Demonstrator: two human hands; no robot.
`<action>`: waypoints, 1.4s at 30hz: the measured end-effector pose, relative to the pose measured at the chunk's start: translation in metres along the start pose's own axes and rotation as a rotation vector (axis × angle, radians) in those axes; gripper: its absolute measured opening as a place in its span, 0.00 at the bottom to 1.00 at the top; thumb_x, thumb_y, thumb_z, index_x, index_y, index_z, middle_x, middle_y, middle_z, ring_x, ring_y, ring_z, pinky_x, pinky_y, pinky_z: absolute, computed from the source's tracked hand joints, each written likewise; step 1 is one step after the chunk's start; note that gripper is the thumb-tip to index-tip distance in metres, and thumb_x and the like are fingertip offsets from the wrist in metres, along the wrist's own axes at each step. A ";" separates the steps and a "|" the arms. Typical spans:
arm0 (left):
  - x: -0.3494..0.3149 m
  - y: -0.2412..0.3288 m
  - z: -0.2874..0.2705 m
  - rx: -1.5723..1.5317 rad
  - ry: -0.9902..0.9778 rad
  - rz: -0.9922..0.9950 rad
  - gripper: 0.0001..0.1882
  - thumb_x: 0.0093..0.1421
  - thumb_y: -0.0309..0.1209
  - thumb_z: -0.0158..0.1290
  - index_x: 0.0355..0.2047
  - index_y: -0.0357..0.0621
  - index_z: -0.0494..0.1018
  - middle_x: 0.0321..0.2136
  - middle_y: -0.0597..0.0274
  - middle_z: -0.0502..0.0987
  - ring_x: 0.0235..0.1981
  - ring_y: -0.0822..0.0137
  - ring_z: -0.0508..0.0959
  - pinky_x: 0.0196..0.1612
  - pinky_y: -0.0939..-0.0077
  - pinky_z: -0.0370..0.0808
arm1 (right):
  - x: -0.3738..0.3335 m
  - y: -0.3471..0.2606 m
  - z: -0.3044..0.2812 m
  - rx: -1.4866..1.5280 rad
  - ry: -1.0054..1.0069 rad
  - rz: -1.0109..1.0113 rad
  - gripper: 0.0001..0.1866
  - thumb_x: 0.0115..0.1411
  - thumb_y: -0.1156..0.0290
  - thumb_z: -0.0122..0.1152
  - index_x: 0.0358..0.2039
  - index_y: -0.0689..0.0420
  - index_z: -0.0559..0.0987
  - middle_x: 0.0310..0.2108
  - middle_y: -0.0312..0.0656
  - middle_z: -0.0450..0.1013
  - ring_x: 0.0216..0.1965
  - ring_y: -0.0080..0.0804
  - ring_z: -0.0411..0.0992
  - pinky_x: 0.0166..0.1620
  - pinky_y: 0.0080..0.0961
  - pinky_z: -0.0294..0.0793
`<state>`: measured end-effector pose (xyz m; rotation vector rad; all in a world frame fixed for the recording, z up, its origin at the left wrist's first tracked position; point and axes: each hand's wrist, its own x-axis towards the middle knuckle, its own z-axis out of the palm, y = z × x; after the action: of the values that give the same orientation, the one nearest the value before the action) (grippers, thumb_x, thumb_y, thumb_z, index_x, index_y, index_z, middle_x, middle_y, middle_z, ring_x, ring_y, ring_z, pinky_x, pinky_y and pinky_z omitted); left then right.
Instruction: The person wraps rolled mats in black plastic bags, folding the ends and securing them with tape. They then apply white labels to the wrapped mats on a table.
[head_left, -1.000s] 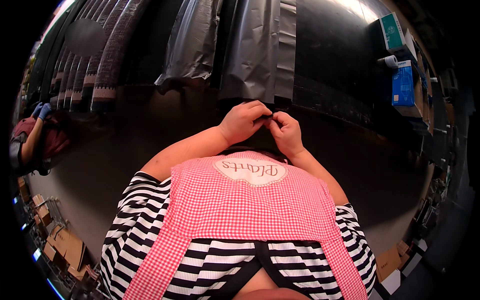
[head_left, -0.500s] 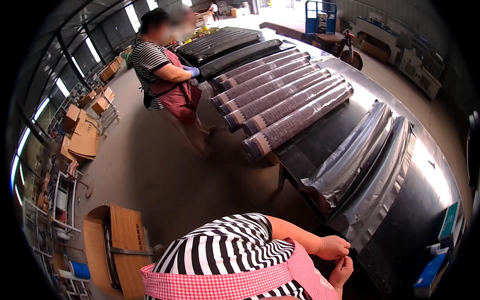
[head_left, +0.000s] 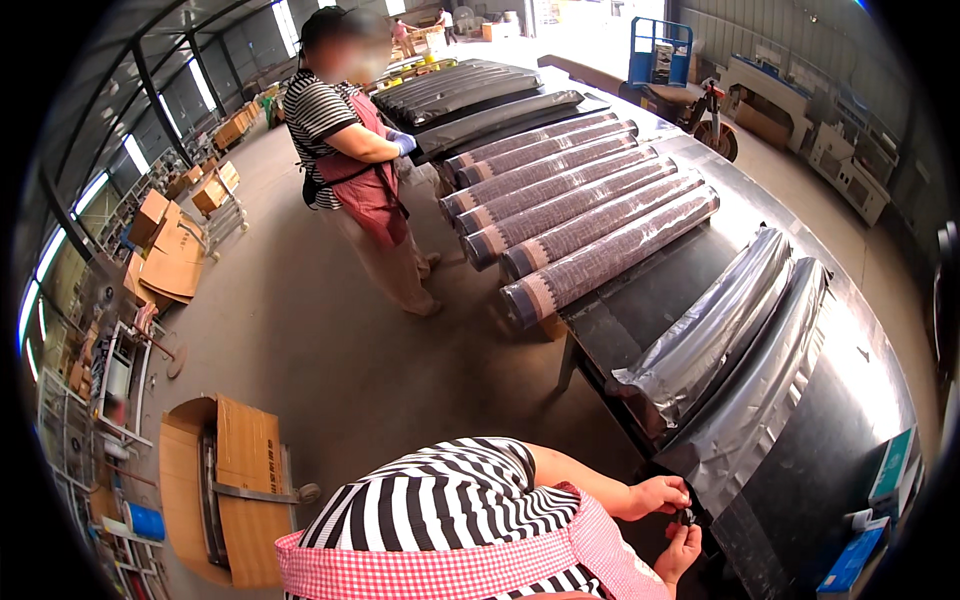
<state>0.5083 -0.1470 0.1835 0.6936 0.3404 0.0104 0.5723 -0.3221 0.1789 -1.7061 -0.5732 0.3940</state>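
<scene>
My left hand (head_left: 657, 497) and my right hand (head_left: 682, 552) are close together at the table's near edge, fingertips pinched. Between them is a small, shiny dark piece of plastic film (head_left: 688, 514); whether it belongs to the bag beside it I cannot tell. Just beyond my fingers lies the near end of a long silver-grey plastic bag (head_left: 765, 370), wrapped round something long. A second silver-grey bag (head_left: 715, 325) lies alongside it, further left.
Several patterned rolls in clear film (head_left: 615, 255) lie across the dark table (head_left: 850, 400), some ends overhanging its edge. Black-wrapped rolls (head_left: 500, 120) lie beyond. A co-worker (head_left: 345, 140) stands at the left side. Blue boxes (head_left: 855, 555) sit at right, an open carton (head_left: 250, 450) on the floor.
My hands have moved slightly apart, and the dark film now shows between their fingertips. The whole view has shifted a little; the co-worker stays beside the table.
</scene>
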 end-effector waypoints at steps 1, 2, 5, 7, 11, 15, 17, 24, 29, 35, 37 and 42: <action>-0.012 0.017 0.003 -0.064 -0.015 -0.030 0.03 0.64 0.32 0.53 0.37 0.52 0.71 0.40 0.69 0.78 0.44 0.75 0.73 0.48 0.78 0.70 | -0.001 0.004 -0.001 0.020 0.006 0.021 0.10 0.69 0.72 0.49 0.28 0.58 0.71 0.23 0.33 0.72 0.25 0.17 0.67 0.31 0.17 0.67; -0.019 0.026 0.004 -0.103 -0.033 -0.006 0.04 0.65 0.33 0.53 0.35 0.52 0.69 0.38 0.69 0.78 0.42 0.75 0.75 0.46 0.78 0.71 | -0.003 0.008 -0.004 0.038 0.014 0.041 0.10 0.70 0.72 0.49 0.29 0.58 0.71 0.23 0.33 0.72 0.25 0.18 0.67 0.31 0.17 0.68; -0.036 0.032 -0.022 -0.033 -0.172 0.157 0.07 0.68 0.34 0.51 0.34 0.50 0.65 0.29 0.69 0.73 0.33 0.75 0.74 0.40 0.82 0.71 | -0.001 0.012 -0.009 0.083 -0.012 0.081 0.10 0.70 0.73 0.48 0.30 0.58 0.71 0.23 0.34 0.73 0.24 0.18 0.68 0.30 0.16 0.69; -0.064 0.043 -0.047 0.069 -0.116 0.219 0.08 0.68 0.33 0.50 0.34 0.47 0.64 0.25 0.71 0.67 0.27 0.75 0.68 0.34 0.80 0.68 | -0.001 0.012 -0.011 0.088 -0.029 0.091 0.10 0.70 0.73 0.47 0.30 0.58 0.70 0.23 0.34 0.73 0.24 0.18 0.69 0.30 0.16 0.70; -0.161 0.072 -0.134 0.538 -0.180 -0.105 0.09 0.67 0.34 0.49 0.29 0.47 0.67 0.20 0.72 0.66 0.21 0.77 0.66 0.25 0.80 0.65 | -0.004 0.015 -0.020 0.033 -0.027 0.077 0.10 0.70 0.74 0.47 0.30 0.59 0.71 0.22 0.34 0.73 0.23 0.18 0.69 0.30 0.17 0.70; -0.304 0.024 -0.293 1.705 0.113 -1.126 0.15 0.63 0.42 0.54 0.43 0.46 0.78 0.45 0.57 0.76 0.41 0.61 0.76 0.44 0.59 0.73 | -0.010 0.004 -0.017 0.062 -0.017 0.073 0.10 0.69 0.75 0.47 0.29 0.59 0.72 0.21 0.33 0.70 0.23 0.18 0.67 0.29 0.16 0.68; -0.351 0.015 -0.291 1.787 0.364 -1.423 0.22 0.62 0.41 0.54 0.54 0.49 0.75 0.61 0.54 0.66 0.56 0.51 0.72 0.58 0.52 0.68 | -0.004 -0.025 -0.018 -0.105 -0.104 0.002 0.12 0.68 0.76 0.47 0.27 0.59 0.74 0.21 0.31 0.69 0.23 0.17 0.64 0.27 0.16 0.63; -0.250 0.023 -0.250 1.633 0.263 -0.331 0.22 0.54 0.28 0.57 0.52 0.45 0.76 0.54 0.50 0.74 0.55 0.50 0.74 0.58 0.62 0.72 | 0.004 -0.013 -0.053 0.122 -0.057 0.171 0.13 0.68 0.72 0.54 0.50 0.62 0.77 0.38 0.37 0.78 0.37 0.20 0.74 0.41 0.18 0.74; -0.122 0.076 -0.150 1.715 0.084 0.562 0.17 0.54 0.26 0.57 0.46 0.46 0.76 0.46 0.55 0.77 0.44 0.54 0.78 0.48 0.65 0.75 | 0.034 -0.052 -0.065 -0.597 0.086 -0.277 0.12 0.54 0.82 0.63 0.40 0.58 0.78 0.31 0.39 0.75 0.34 0.30 0.76 0.38 0.24 0.75; -0.026 0.093 -0.093 2.087 -0.035 1.415 0.19 0.54 0.30 0.50 0.48 0.53 0.71 0.60 0.61 0.69 0.57 0.62 0.69 0.62 0.60 0.58 | 0.099 -0.065 -0.046 -1.104 -0.158 -0.910 0.19 0.49 0.77 0.61 0.44 0.52 0.72 0.47 0.41 0.68 0.50 0.42 0.70 0.53 0.37 0.71; -0.005 0.091 -0.084 2.090 -0.031 1.458 0.16 0.55 0.30 0.50 0.45 0.53 0.71 0.60 0.60 0.69 0.58 0.61 0.68 0.62 0.61 0.59 | 0.111 -0.060 -0.044 -1.145 -0.265 -1.048 0.13 0.51 0.72 0.57 0.39 0.51 0.71 0.49 0.41 0.66 0.52 0.42 0.67 0.56 0.38 0.69; 0.021 0.085 -0.087 2.137 -0.050 1.428 0.09 0.54 0.32 0.50 0.38 0.57 0.69 0.54 0.60 0.71 0.59 0.61 0.67 0.62 0.61 0.59 | 0.129 -0.066 -0.033 -1.122 -0.518 -1.265 0.09 0.47 0.68 0.57 0.32 0.49 0.73 0.47 0.38 0.67 0.51 0.36 0.67 0.55 0.34 0.69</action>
<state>0.5101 -0.0241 0.1679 2.9143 -0.4641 1.1258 0.6851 -0.2655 0.2561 -1.7815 -2.3792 -0.5486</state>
